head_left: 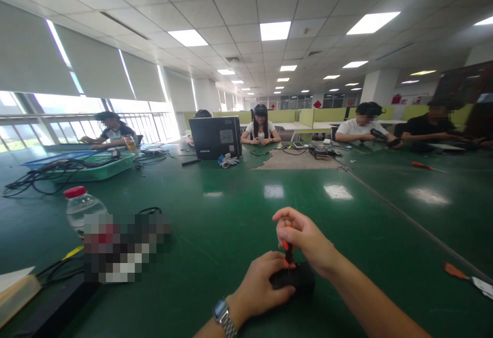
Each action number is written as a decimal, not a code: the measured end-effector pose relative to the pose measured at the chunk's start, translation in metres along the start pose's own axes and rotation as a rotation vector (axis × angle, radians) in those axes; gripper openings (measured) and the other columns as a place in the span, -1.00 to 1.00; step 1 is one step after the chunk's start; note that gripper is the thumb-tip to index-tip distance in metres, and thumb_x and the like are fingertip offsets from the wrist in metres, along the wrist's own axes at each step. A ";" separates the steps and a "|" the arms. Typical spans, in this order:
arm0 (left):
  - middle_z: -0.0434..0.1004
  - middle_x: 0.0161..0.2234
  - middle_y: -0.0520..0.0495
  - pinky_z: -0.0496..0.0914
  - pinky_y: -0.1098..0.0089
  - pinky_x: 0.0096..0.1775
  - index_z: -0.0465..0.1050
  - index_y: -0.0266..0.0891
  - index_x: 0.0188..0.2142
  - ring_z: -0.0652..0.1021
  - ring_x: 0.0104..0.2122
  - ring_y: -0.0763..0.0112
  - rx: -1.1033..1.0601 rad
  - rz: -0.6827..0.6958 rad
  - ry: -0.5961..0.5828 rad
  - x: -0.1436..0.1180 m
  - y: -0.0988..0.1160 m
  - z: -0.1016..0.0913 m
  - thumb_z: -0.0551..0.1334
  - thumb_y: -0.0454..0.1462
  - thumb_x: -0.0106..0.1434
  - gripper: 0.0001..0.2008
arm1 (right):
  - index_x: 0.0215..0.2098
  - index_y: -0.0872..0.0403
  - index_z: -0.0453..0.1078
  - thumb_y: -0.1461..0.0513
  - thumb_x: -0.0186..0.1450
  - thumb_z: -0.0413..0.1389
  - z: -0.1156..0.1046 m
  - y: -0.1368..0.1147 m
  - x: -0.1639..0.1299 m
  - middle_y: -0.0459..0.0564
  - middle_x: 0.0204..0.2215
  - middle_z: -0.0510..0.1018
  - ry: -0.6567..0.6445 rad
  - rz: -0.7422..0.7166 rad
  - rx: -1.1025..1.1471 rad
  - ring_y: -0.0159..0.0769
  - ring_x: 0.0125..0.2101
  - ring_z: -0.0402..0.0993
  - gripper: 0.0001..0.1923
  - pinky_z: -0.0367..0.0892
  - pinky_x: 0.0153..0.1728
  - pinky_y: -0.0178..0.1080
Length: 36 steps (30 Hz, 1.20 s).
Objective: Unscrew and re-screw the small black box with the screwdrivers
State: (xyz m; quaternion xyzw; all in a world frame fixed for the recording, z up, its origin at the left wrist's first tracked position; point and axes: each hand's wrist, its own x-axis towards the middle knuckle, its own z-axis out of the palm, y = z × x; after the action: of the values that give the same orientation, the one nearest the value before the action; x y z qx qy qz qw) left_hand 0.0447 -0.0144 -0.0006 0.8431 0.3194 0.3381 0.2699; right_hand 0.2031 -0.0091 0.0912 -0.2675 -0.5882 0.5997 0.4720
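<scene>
Pinching the handle of an orange-and-black screwdriver, the right hand sits above the left, its fingers loosely curled around the top while the tool stands nearly upright. Its thin shaft points down at a black object lying on the near part of the green table, a little right of the middle; whether the tip touches it, I cannot tell. The left hand is closed on the left side of that object, thumb on the near side and fingers over the far side, with a metal-banded watch at the wrist. Near right lies a tool with an orange-brown handle, and farther off on the right, an orange-handled screwdriver. On the left stands a clear bottle with a red cap, and beyond it a green basket with black cables. Across the far side are a black case, gloves just beside it, and a seated person in white.
</scene>
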 end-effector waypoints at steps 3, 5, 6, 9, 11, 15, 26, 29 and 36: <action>0.50 -0.16 -0.05 0.35 0.34 -0.11 0.47 -0.15 -0.12 0.47 -0.17 0.24 0.008 0.012 -0.010 0.000 0.001 0.000 0.33 -0.25 0.09 -0.68 | -0.23 0.07 0.30 0.19 0.16 0.16 -0.001 0.002 -0.001 -0.23 -0.67 0.37 -0.094 0.056 0.066 -0.46 -0.65 0.27 -0.77 0.23 -0.53 -0.35; 0.50 -0.15 -0.05 0.35 0.33 -0.09 0.46 -0.15 -0.09 0.46 -0.16 0.24 0.003 0.022 -0.012 0.000 0.001 0.000 0.32 -0.23 0.11 -0.67 | -0.26 0.07 0.30 0.20 0.18 0.12 0.000 0.001 -0.002 -0.24 -0.72 0.35 -0.120 0.063 0.105 -0.47 -0.69 0.24 -0.83 0.24 -0.53 -0.34; 0.50 -0.15 -0.06 0.35 0.33 -0.09 0.46 -0.15 -0.09 0.46 -0.17 0.24 0.002 0.020 -0.011 0.000 0.000 0.000 0.32 -0.23 0.11 -0.67 | -0.26 0.07 0.30 0.21 0.18 0.13 0.001 0.000 -0.002 -0.23 -0.69 0.36 -0.116 0.057 0.111 -0.46 -0.67 0.25 -0.83 0.24 -0.52 -0.34; 0.50 -0.17 -0.07 0.36 0.33 -0.10 0.47 -0.18 -0.13 0.47 -0.19 0.24 0.006 0.008 -0.009 0.000 -0.001 0.000 0.34 -0.25 0.09 -0.69 | -0.24 0.08 0.34 0.23 0.09 0.23 0.001 -0.002 -0.002 -0.15 -0.51 0.43 -0.060 0.027 0.070 -0.44 -0.52 0.35 -0.73 0.26 -0.47 -0.36; 0.50 -0.17 -0.08 0.36 0.33 -0.10 0.47 -0.18 -0.14 0.47 -0.19 0.24 0.011 0.010 -0.007 0.000 -0.002 0.000 0.35 -0.26 0.08 -0.69 | -0.25 0.09 0.35 0.24 0.06 0.26 0.000 -0.001 -0.001 -0.16 -0.51 0.42 -0.038 0.020 0.057 -0.45 -0.52 0.34 -0.70 0.26 -0.48 -0.37; 0.49 -0.19 -0.06 0.36 0.34 -0.11 0.45 -0.17 -0.13 0.47 -0.20 0.25 0.015 0.025 -0.011 0.000 -0.002 0.000 0.33 -0.25 0.10 -0.69 | -0.31 0.08 0.30 0.24 0.11 0.17 -0.003 0.004 -0.001 -0.21 -0.70 0.40 -0.133 0.005 0.117 -0.44 -0.68 0.29 -0.81 0.26 -0.54 -0.34; 0.50 -0.16 -0.07 0.37 0.33 -0.09 0.44 -0.17 -0.09 0.47 -0.18 0.23 0.020 0.022 -0.025 0.000 -0.002 0.000 0.32 -0.22 0.12 -0.66 | -0.32 0.08 0.30 0.27 0.09 0.19 -0.001 -0.004 -0.003 -0.19 -0.61 0.43 -0.126 0.015 -0.017 -0.45 -0.61 0.35 -0.81 0.24 -0.58 -0.39; 0.49 -0.17 -0.04 0.35 0.35 -0.09 0.44 -0.15 -0.10 0.46 -0.19 0.25 0.013 0.021 -0.011 0.000 -0.003 0.001 0.34 -0.26 0.09 -0.66 | -0.37 0.08 0.26 0.31 0.10 0.10 -0.002 -0.002 -0.003 -0.20 -0.70 0.44 -0.171 0.024 0.036 -0.45 -0.67 0.33 -0.88 0.25 -0.59 -0.38; 0.50 -0.12 -0.04 0.34 0.34 -0.08 0.43 -0.14 -0.08 0.47 -0.15 0.23 -0.012 0.011 -0.020 0.000 -0.003 0.001 0.34 -0.30 0.09 -0.64 | -0.29 0.10 0.33 0.27 0.05 0.24 -0.003 -0.005 -0.003 -0.17 -0.52 0.45 -0.136 0.029 -0.009 -0.48 -0.56 0.35 -0.73 0.24 -0.56 -0.42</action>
State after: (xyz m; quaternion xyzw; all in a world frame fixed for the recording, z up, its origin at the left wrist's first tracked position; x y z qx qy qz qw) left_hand 0.0446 -0.0132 -0.0035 0.8466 0.3097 0.3331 0.2763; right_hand 0.2081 -0.0116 0.0951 -0.2369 -0.6175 0.6207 0.4211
